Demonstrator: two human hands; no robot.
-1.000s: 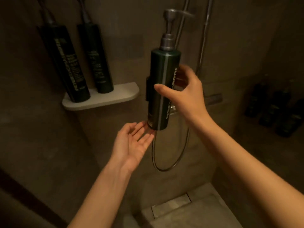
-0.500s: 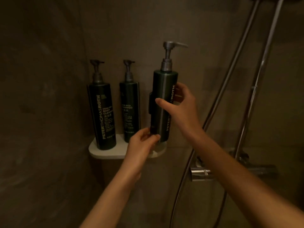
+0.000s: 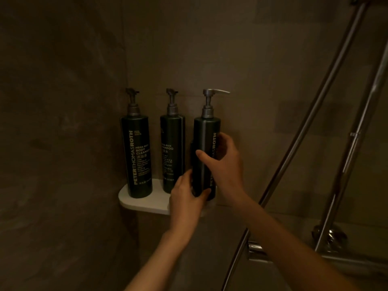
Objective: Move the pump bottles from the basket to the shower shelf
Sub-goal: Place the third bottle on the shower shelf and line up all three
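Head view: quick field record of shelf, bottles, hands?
shelf: white corner shelf, wall-mounted
bottles standing: body cleanser left, shampoo middle, both upright
third bottle: upright at the shelf's right end, label turned sideways; seated or not, hidden by hands
left hand: grips its base
right hand: wraps its body
right of frame: shower hose

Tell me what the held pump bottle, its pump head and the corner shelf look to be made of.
Held pump bottle: dark green, semi-gloss, likely plastic; a soft vertical highlight runs down it, though coated metal is possible.
Pump head: grey with a dull metallic sheen, either brushed metal or metal-look plastic.
Corner shelf: pale, matte, smooth with a rounded edge, probably stone or solid resin; the dim light leaves this open.
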